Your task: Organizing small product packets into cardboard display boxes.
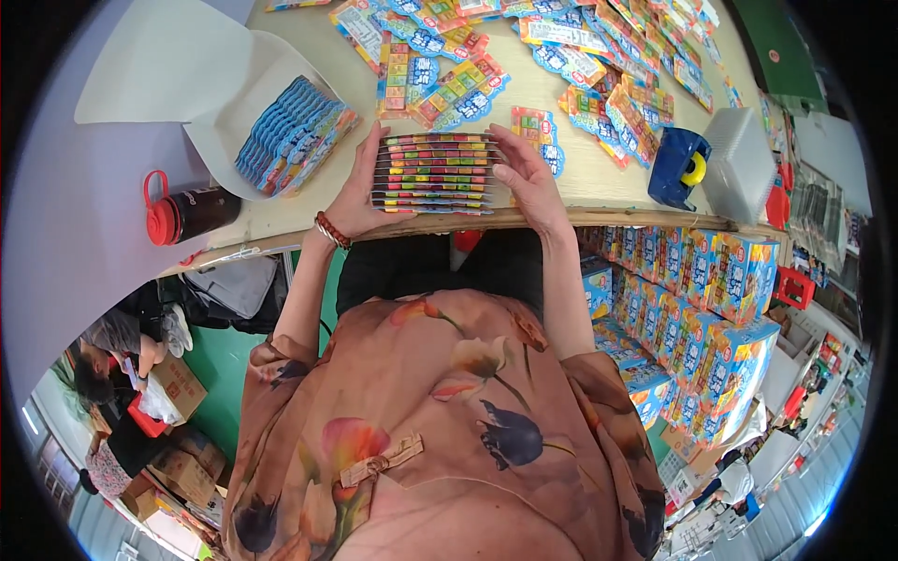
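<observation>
At the table's near edge, a stack of flat, colourful blister packs point(435, 174) stands between my hands, their edges lined up in rows. My left hand point(357, 194) grips the stack's left side and wears a beaded bracelet point(332, 230). Against the right side, my right hand point(531, 179) presses with its fingers, thumb near the front corner. Loose packs point(468, 89) lie just beyond, and one pack point(537, 131) sits partly behind my right hand. To the left, an open white carton point(215, 154) holds a leaning row of similar packs point(292, 136).
A dark bottle with a red lid point(192, 213) lies left of the carton. Many packs point(627, 56) are scattered at the far right. A blue tape dispenser point(675, 168) stands beside stacked clear plastic trays point(739, 164). Printed boxes point(692, 327) are piled below the table's right side.
</observation>
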{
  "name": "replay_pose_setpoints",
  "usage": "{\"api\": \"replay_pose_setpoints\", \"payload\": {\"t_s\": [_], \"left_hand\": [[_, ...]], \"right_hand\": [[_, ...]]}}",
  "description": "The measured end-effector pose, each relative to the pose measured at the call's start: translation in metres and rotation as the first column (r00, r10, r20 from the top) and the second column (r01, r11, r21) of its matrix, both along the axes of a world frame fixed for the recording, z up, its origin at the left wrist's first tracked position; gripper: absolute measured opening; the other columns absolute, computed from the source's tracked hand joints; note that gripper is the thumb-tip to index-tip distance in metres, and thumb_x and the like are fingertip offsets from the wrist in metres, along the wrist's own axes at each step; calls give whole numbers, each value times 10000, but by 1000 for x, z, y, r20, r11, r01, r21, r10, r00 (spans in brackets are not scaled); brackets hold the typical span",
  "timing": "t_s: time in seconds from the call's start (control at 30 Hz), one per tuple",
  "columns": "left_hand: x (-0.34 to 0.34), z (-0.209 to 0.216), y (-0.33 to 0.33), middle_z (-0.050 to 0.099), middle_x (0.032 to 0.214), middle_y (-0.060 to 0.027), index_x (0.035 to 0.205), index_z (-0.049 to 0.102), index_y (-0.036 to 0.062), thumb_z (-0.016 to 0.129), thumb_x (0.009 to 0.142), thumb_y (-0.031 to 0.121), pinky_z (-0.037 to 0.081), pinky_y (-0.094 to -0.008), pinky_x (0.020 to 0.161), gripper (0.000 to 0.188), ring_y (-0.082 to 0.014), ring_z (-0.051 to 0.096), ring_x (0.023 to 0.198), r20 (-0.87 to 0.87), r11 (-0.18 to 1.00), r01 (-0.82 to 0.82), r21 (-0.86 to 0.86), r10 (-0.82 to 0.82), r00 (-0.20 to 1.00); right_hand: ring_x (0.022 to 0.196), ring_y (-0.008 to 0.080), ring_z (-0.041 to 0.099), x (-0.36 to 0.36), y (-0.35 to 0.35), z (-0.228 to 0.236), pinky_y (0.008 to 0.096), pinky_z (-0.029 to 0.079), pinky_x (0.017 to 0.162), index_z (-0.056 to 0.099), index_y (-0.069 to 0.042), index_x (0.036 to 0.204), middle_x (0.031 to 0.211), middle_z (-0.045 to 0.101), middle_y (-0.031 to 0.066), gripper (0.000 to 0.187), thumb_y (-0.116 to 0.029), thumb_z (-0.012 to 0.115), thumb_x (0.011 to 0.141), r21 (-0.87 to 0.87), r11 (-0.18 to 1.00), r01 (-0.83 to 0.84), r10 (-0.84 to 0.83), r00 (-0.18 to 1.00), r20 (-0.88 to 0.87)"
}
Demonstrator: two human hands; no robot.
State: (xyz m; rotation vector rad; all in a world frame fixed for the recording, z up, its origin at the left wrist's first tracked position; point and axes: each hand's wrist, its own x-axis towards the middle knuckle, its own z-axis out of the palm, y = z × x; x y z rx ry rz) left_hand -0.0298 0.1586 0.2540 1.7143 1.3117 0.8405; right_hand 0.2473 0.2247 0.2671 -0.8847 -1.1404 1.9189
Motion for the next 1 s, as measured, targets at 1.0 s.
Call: {"api": "replay_pose_setpoints", "payload": {"t_s": [1.0], "left_hand": [[-1, -3, 2, 14, 1568, -214, 1489, -180, 120, 886, 633, 296, 241, -400, 1138, 1378, -303, 196, 1426, 2, 998, 59, 30, -59, 998]], "right_hand": [[1168, 178, 524, -24, -14, -13, 299, 414, 1002, 489, 2, 1302, 1252, 554, 97, 364, -70, 543, 949, 197, 947, 255, -286, 947, 149]]}}
